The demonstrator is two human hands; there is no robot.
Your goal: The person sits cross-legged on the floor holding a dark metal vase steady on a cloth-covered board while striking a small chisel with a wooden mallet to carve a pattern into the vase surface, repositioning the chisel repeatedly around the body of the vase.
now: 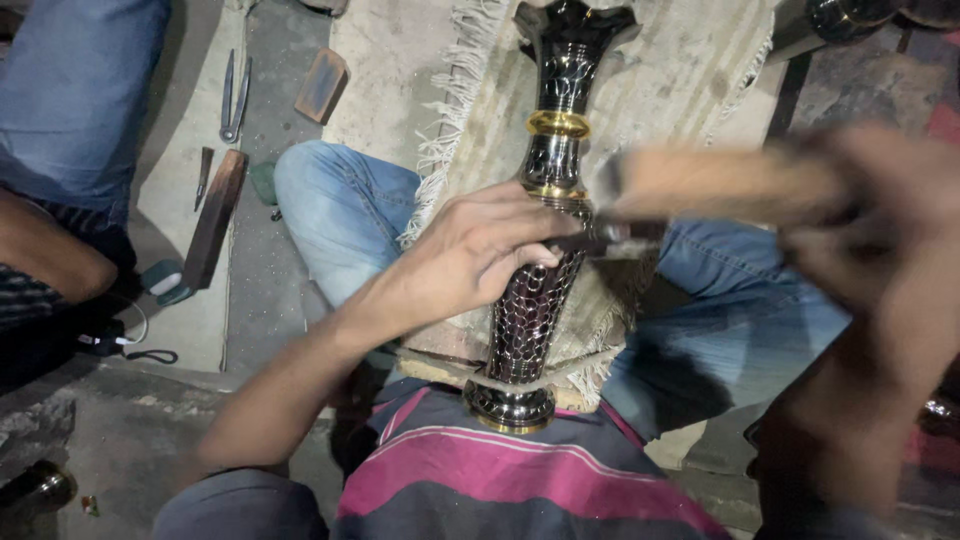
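We see two risks here. The first is a slip: the thin dark tool (590, 240) is set against the curved, glossy body of the tall black vase (540, 270), and if its tip skids off that rounded surface it could scratch the netted pattern or jab the left hand (480, 255) that steadies it. The second is the blurred right hand (870, 200), which holds what looks like a wooden mallet or block (700, 180); a badly aimed blow would land on the left fingers (545, 225), which sit right beside the point of contact. The vase could also roll, since it only lies across the person's lap on a fringed cloth (480, 110), its foot against the striped shirt (520, 470) and its flared mouth pointing away.

As for pose, the left forearm comes in from the lower left and the wrist bends over the vase's waist, just below the gold band (558, 123). Its fingers are drawn together, pinching the tool between thumb and fingertips while the heel of the hand rests on the vase. The right arm rises from the lower right, hand raised near the vase (motion blur hides the details), and it seems closed around the wooden piece, though we cannot tell exactly how its fingers lie.
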